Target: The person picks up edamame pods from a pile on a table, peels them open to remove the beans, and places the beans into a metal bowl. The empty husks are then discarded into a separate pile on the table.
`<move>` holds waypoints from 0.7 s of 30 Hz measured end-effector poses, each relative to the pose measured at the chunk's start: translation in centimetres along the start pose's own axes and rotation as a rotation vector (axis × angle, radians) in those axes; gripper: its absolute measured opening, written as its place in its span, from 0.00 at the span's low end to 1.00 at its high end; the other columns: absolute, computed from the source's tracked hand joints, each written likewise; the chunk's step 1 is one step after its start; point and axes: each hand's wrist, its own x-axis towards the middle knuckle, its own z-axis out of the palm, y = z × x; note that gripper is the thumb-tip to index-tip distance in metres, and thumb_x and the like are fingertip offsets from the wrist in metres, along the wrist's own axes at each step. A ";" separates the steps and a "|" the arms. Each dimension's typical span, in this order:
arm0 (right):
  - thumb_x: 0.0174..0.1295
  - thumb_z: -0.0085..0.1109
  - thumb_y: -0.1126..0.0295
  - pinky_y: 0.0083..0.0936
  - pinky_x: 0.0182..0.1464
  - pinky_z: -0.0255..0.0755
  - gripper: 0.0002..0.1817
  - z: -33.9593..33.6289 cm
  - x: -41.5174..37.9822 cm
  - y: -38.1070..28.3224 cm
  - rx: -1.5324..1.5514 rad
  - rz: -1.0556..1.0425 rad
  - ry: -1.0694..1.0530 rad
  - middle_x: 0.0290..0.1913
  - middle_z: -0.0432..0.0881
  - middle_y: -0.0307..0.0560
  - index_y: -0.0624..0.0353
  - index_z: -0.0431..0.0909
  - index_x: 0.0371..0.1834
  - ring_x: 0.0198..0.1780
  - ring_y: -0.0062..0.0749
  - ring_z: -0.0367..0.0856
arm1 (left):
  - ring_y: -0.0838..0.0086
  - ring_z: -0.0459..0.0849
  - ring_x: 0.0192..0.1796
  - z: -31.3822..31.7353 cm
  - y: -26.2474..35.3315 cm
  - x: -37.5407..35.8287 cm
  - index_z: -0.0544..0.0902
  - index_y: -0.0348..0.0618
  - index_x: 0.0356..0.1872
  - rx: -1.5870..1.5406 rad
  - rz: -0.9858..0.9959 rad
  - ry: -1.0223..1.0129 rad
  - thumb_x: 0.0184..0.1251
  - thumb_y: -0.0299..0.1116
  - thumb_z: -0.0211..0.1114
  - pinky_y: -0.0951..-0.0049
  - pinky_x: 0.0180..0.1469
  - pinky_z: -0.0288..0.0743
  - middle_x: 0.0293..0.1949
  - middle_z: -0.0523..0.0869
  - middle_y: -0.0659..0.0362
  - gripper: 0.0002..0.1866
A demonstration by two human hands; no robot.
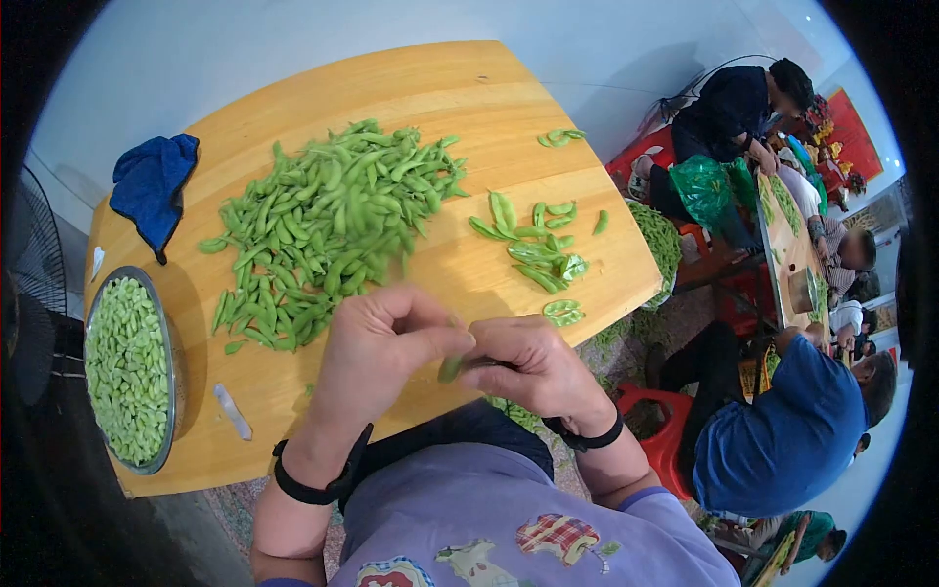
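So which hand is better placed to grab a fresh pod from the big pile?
Probably the left hand. It sits right beside the pile of pods, on the same side. The right hand is farther from it and pinches the pod both hands share.

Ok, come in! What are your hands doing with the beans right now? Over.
Left hand and right hand both pinching one green pod at the table edge. Pod pile ahead, untouched. Nothing in the way.

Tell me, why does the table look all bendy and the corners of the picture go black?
In the head view a wide round lens curves the table edge and leaves black corners; the hands, left and right, and the pod between them look slightly smeared, while the bean pile looks sharp.
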 end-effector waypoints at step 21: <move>0.51 0.60 0.73 0.17 0.19 0.57 0.06 0.9 -0.4 -1.0 -0.033 0.183 0.185 0.18 0.72 0.32 0.66 0.78 0.28 0.17 0.17 0.65 | 0.84 0.74 0.27 0.3 -1.7 0.1 0.77 0.39 0.27 -0.130 -0.059 -0.106 0.52 0.27 0.67 0.84 0.30 0.68 0.22 0.76 0.65 0.07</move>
